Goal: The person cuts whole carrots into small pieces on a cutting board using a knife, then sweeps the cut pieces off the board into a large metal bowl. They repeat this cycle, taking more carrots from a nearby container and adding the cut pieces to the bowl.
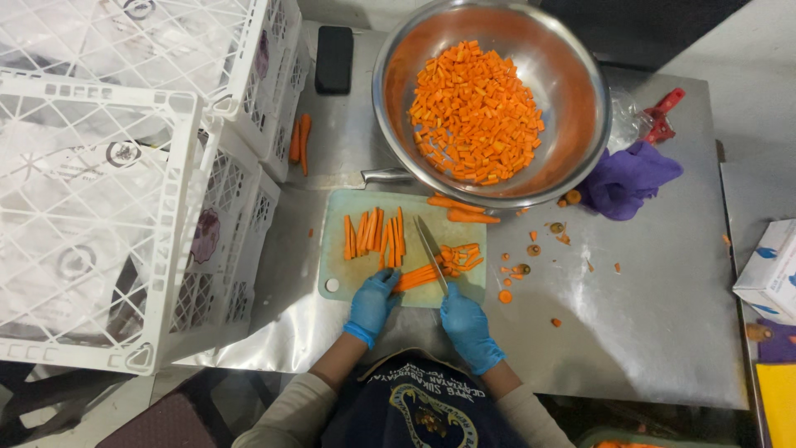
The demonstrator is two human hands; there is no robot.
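Both my hands wear blue gloves. My right hand (464, 319) grips a knife (431, 251) whose blade lies across a bundle of carrot sticks (417, 277) on a pale green cutting board (336, 253). My left hand (373, 300) presses down on the near end of that bundle. To the right of the blade lie small cut carrot pieces (461, 257). More carrot sticks (375, 233) wait in a row at the board's middle.
A big steel bowl (572, 166) of diced carrot (477, 112) stands behind the board. White plastic crates (108, 191) fill the left. Two whole carrots (299, 141), a black phone (334, 58), a purple cloth (626, 178), a red tool (663, 116) and scattered trimmings (531, 249) lie on the steel table (647, 315).
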